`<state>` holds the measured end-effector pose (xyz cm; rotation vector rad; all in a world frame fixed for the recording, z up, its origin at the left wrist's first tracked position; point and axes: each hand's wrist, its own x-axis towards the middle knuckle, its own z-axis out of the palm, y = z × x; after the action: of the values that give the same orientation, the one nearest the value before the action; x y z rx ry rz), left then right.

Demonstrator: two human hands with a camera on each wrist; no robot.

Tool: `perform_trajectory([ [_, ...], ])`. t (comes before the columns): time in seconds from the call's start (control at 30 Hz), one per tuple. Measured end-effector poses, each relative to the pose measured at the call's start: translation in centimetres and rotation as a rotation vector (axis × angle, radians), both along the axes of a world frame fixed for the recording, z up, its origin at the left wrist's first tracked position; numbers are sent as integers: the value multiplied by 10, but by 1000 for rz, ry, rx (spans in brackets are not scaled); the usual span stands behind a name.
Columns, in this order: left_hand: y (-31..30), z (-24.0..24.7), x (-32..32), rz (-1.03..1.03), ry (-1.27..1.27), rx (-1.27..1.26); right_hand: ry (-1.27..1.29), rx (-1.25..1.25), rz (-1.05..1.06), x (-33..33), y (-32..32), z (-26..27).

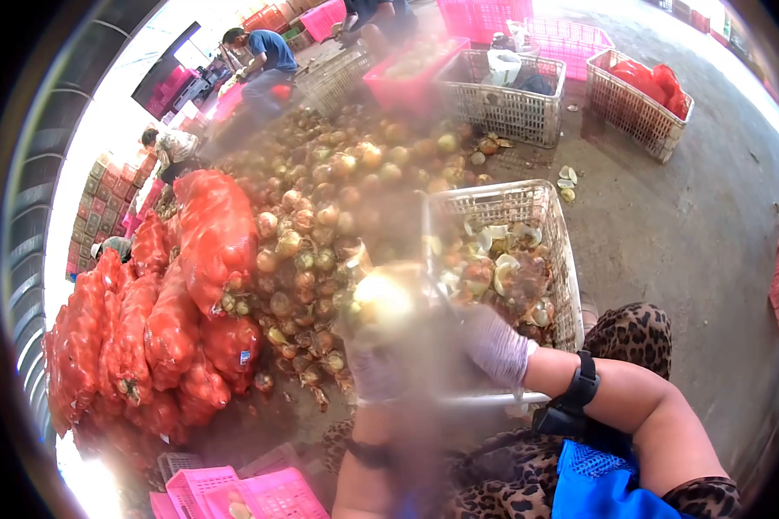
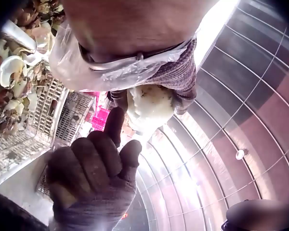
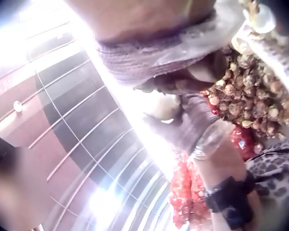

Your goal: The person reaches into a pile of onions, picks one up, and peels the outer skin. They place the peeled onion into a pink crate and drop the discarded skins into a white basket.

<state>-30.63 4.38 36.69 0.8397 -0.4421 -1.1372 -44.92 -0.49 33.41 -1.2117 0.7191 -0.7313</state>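
Observation:
A pale onion (image 1: 383,297) is held up by my gloved left hand (image 1: 376,368); in the left wrist view that hand (image 2: 176,77) has its fingers round the pale onion (image 2: 149,108). Close on the right is my gloved right hand (image 1: 498,346), over the near part of a white crate (image 1: 567,268) with onion skins (image 1: 515,277). Its fingers are curled in the left wrist view (image 2: 94,175), index fingertip and thumb near the onion; whether the palm holds anything is hidden. A blurred smear covers part of the head view between the hands.
A large heap of onions (image 1: 320,229) lies ahead. Red net sacks (image 1: 212,233) are piled at left, pink crates (image 1: 225,493) at bottom left. Further crates (image 1: 502,108) stand beyond, one with red bags (image 1: 649,80). Several people are in the background.

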Motion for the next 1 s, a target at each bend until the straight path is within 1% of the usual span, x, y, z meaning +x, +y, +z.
perform_trajectory([
  [0.03,3,-2,-1,39,6,61,-32,252,1,-4,-12,-1],
  [0.1,7,-4,-4,22,132,64,-106,779,-110,-12,-37,-2],
  [0.13,8,-5,-4,10,195,68,-108,732,-87,-16,-38,-5],
  [0.17,6,-9,-1,-55,165,90,-107,683,-59,-18,-38,-7],
  [0.23,1,-17,5,-150,113,122,48,396,-85,-18,-30,22],
  [0.27,0,-16,5,-199,171,52,121,256,-99,-20,-25,35],
  [0.33,-9,-1,-1,-322,284,-81,148,184,-16,-28,-26,42],
  [0.43,-14,-21,4,-262,-110,-101,267,-249,24,-32,-33,11],
  [0.47,-13,-21,-1,-236,-134,-63,415,-680,31,-28,-37,-19],
  [0.5,-12,-22,-5,-207,-158,-24,444,-713,33,-27,-36,-23],
  [0.57,-17,-27,-4,-227,-251,16,500,-781,37,-26,-33,-31],
  [0.6,-19,-24,-7,-194,-345,38,419,-706,-70,-24,-28,-28],
  [0.67,-24,-39,5,-219,-404,49,304,-546,-194,-21,-24,-16],
  [0.7,-27,-46,11,-232,-433,54,273,-460,-217,-23,-22,7],
  [0.73,-29,-48,16,-283,-453,56,242,-374,-239,-24,-22,21],
  [0.83,-34,-44,17,-466,-329,133,314,-466,-139,-29,-28,21],
  [0.87,-29,-37,2,-448,-200,220,167,-131,-87,-32,-26,28],
  [0.9,-25,-31,-9,-426,-66,305,179,-299,-46,-34,-28,19],
  [0.93,-25,-42,-8,-438,-51,227,192,-473,-2,-36,-34,1],
  [1.0,-35,-60,4,-387,-425,156,261,-802,86,-43,-41,-29],
])
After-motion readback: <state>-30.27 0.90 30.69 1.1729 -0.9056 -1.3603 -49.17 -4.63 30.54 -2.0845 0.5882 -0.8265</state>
